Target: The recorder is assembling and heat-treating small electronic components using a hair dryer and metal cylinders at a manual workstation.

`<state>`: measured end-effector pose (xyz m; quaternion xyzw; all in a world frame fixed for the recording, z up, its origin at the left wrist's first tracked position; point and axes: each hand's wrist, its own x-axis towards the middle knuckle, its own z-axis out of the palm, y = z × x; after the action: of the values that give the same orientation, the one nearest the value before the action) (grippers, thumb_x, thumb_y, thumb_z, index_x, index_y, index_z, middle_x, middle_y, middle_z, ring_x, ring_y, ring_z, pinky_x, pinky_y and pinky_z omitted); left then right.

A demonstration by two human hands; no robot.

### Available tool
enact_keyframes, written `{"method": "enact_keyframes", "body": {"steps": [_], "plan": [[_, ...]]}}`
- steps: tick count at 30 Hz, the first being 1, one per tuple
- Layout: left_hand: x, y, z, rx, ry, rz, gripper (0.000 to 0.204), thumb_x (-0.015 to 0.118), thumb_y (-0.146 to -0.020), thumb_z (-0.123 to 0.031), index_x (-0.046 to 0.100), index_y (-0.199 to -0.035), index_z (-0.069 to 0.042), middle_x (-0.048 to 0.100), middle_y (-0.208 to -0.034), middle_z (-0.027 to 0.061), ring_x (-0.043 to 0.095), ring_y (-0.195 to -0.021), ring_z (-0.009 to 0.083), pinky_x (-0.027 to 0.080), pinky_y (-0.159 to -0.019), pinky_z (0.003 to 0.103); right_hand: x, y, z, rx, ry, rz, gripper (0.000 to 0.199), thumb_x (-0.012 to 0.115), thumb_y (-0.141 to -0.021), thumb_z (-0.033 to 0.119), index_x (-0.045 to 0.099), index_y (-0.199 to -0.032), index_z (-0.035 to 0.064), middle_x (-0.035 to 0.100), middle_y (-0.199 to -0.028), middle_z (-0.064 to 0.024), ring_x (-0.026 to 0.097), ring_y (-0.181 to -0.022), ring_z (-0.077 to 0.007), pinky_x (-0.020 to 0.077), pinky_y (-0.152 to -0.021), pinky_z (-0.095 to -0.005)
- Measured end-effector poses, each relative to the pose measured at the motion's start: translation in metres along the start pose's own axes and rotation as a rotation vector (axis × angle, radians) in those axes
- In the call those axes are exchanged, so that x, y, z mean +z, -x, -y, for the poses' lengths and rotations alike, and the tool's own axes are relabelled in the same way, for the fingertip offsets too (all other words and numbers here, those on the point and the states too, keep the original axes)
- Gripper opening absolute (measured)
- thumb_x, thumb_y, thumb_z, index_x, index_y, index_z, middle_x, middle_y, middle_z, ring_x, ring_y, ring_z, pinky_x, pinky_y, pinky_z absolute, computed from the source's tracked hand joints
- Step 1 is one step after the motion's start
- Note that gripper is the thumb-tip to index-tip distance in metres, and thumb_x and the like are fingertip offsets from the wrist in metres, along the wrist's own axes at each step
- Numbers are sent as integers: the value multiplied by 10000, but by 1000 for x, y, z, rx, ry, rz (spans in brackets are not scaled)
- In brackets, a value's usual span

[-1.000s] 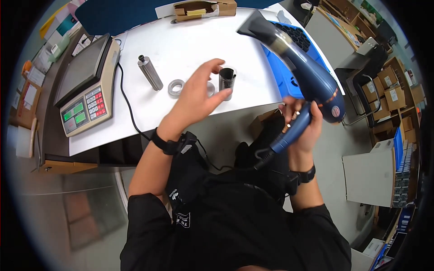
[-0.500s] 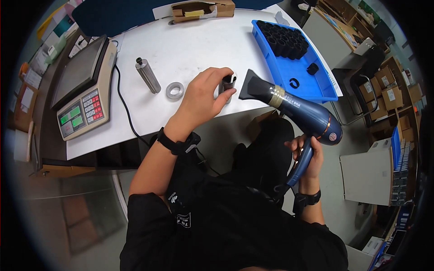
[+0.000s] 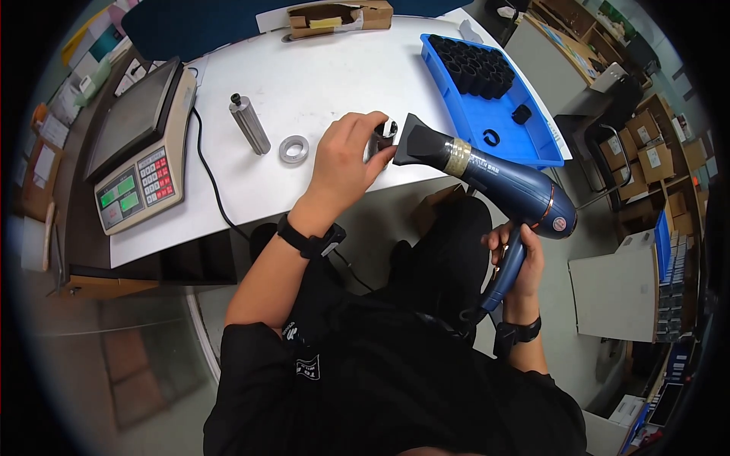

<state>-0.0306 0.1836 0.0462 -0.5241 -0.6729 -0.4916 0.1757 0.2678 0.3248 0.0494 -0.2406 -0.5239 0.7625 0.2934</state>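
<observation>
Left hand: the left hand (image 3: 346, 156) reaches up to the middle of the frame and closes its fingers around a small dark cylinder (image 3: 383, 138), holding it at the near edge of the white table (image 3: 319, 68).
Right hand: the right hand (image 3: 518, 258), at the right of the frame, is wrapped tight round the handle of a dark blue hair dryer (image 3: 494, 182).
Hair dryer: its black nozzle points toward the left, its tip just beside the dark cylinder; whether they touch I cannot tell.
Dark cylinder: upper middle of the frame, partly hidden by the fingers.
Metal ring: a flat silver ring (image 3: 293, 149) lies on the table just left of the left hand.
Metal rod: a grey cylinder (image 3: 249, 124) with a dark cap lies tilted, left of the ring.
Scale: a weighing scale (image 3: 141, 148) with a keypad sits at the upper left, its black cable running down over the table edge.
Blue tray: a blue tray (image 3: 532, 144) at the upper right holds a cluster of black cylinders (image 3: 475, 64) at its far end and two loose dark pieces nearer.
Cardboard box: an open box (image 3: 338, 17) at the top edge.
</observation>
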Motion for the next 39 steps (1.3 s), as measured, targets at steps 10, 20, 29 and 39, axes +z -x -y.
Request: {"method": "enact_keyframes", "body": {"steps": [10,20,29,39], "plan": [[5,18,1,-188,4,107,474,823,-753,-124,611,-1166,-25,667,-986,118,640,-942,321,479,-844,422,7,5,10,22,45,-63,424,467,-1019,398,553,-824,31,624,-721,-138,555,-545,-174,518,-862,-333],[7,18,-1,-166,-59,22,413,799,-783,-169,612,-1125,-33,688,-972,109,627,-961,312,420,-930,432,13,10,28,-13,222,-25,447,496,-985,466,551,-822,54,632,-772,-133,560,-548,-116,454,-475,-214],[6,20,-1,-194,-117,42,425,812,-775,-193,640,-1133,-42,706,-1020,87,624,-987,292,404,-957,419,19,10,35,-42,285,-42,457,512,-969,480,543,-814,50,616,-777,-128,555,-540,-113,444,-451,-218],[10,24,-1,-183,-88,-52,393,823,-787,-203,646,-1102,-49,712,-1003,77,619,-976,284,405,-951,424,17,-8,71,-73,365,-23,436,545,-960,465,548,-809,55,616,-776,-123,535,-532,-92,420,-458,-207]]}}
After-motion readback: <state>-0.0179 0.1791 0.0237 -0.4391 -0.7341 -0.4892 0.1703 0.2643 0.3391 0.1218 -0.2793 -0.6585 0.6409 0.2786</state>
